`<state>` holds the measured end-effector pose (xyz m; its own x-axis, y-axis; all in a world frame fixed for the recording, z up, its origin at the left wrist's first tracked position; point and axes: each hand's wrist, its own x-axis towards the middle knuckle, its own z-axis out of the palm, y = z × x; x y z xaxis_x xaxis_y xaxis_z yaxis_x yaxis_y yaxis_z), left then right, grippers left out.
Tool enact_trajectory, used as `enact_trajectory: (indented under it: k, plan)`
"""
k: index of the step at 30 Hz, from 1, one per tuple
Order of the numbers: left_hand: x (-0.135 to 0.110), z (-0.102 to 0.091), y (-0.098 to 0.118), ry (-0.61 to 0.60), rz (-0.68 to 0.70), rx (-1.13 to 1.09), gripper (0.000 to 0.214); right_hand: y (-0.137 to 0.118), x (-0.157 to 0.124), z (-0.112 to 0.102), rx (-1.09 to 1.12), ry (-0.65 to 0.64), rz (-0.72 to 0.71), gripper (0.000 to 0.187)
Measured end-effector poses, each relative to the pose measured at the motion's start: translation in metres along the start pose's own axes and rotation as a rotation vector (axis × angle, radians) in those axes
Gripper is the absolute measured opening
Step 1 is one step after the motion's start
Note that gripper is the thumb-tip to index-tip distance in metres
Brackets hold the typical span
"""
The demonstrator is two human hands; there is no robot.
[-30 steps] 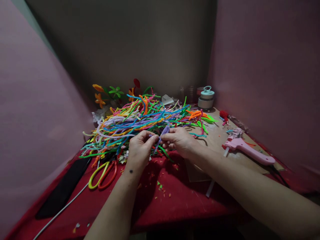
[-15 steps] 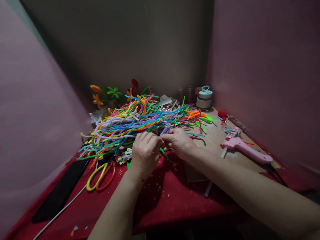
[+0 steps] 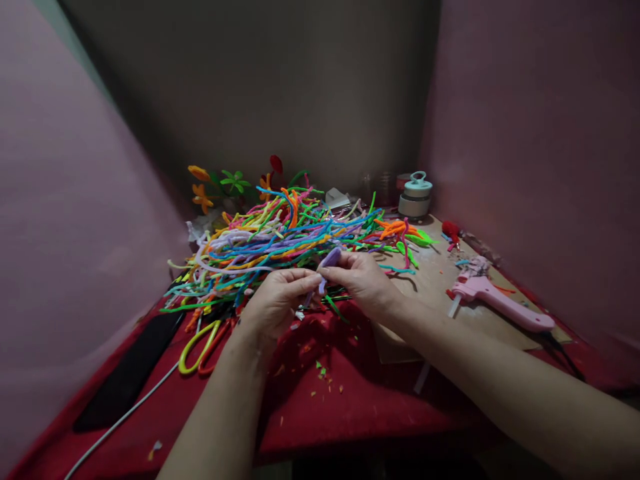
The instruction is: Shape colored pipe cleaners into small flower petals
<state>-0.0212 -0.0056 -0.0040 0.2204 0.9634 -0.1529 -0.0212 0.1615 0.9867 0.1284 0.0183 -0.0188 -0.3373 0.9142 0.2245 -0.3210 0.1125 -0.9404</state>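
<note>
As left hand (image 3: 273, 299) pinches its lower end, I log purple loop (image 3: 332, 257) slanting up-right, nearer the pinching right hand (image 3: 366, 279).

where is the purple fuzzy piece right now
In the head view, the purple fuzzy piece is near the picture's centre, pinched between the left hand and right hand, at the near side of the pile of colourful fuzzy stems.

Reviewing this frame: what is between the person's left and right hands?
In the head view, a fuzzy purple piece is pinched between the fingertips of the left hand and right hand; colourful stems lie piled beyond it.
</note>
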Motion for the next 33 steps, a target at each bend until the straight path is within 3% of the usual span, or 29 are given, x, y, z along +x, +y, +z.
enact_trajectory:
  k: [5, 8, 12, 14, 16, 19, 23, 25, 28, 30, 33]
  plan:
    - [-0.003, 0.006, 0.002, 0.053, 0.086, 0.159, 0.017, -0.001, -0.002, -0.001, -0.313, 0.037, -0.179, 0.010]
    - [-0.003, 0.014, -0.001, 0.246, 0.333, 0.566, 0.015, 0.002, -0.002, -0.002, -0.442, 0.123, -0.218, 0.011]
    - [-0.004, 0.022, -0.010, 0.506, 0.870, 1.326, 0.017, 0.005, -0.002, 0.001, -0.290, 0.182, -0.039, 0.012]
    - [-0.005, 0.024, -0.014, 0.549, 1.012, 1.553, 0.020, 0.005, -0.002, 0.002, -0.127, 0.172, 0.077, 0.016]
    - [-0.006, 0.025, -0.015, 0.566, 1.059, 1.605, 0.018, 0.003, -0.001, 0.002, 0.004, 0.147, 0.142, 0.019]
    - [-0.004, 0.022, -0.015, 0.592, 0.996, 1.373, 0.007, 0.001, 0.002, -0.001, 0.068, 0.099, 0.160, 0.021]
    - [0.002, 0.013, -0.008, 0.571, 0.634, 0.650, 0.015, -0.003, 0.006, -0.007, 0.103, 0.049, 0.126, 0.024]
    - [0.004, 0.008, -0.004, 0.450, 0.393, 0.277, 0.015, -0.005, 0.007, -0.008, 0.115, -0.002, 0.088, 0.024]
    - [0.003, 0.003, -0.001, 0.140, 0.098, -0.062, 0.022, -0.009, 0.005, -0.008, 0.102, -0.116, 0.040, 0.022]
    - [0.000, 0.002, 0.000, -0.048, -0.013, -0.147, 0.028, -0.011, 0.002, -0.007, 0.096, -0.165, 0.034, 0.021]
    - [-0.004, 0.002, 0.000, -0.196, -0.047, -0.191, 0.032, -0.012, 0.000, -0.006, 0.100, -0.217, 0.037, 0.019]
